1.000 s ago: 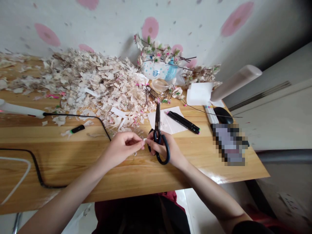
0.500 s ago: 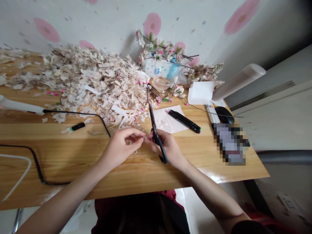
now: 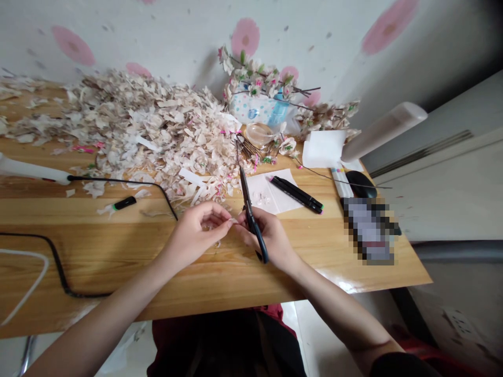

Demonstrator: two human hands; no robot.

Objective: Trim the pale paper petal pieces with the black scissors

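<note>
My left hand (image 3: 198,230) is closed in a pinch on a small whitish petal piece (image 3: 233,221), thumb against fingertips. Close beside it, my right hand (image 3: 271,235) is closed around a pair of black-handled scissors (image 3: 251,217), whose blades point away toward the petals. The right fingertips also reach the whitish piece; whether they grip it I cannot tell. Beyond both hands lies a big heap of cream petals (image 3: 157,120). A pink-white paper sheet (image 3: 281,180) bears a few small clear bits, and two black markers (image 3: 297,195) rest on it.
Flowering branches (image 3: 267,78) lie over a dotted tissue pack (image 3: 251,107) by the wall. A round clear dish (image 3: 259,134) stands near it. To the right are a pale bottle (image 3: 385,131), a black mouse (image 3: 361,184) and a blurred-out phone (image 3: 369,230). A white tool (image 3: 33,170) with a black cable lies left.
The whitish piece shows a little more between the fingertips. My hands have hardly moved, and the view has shifted very slightly.
</note>
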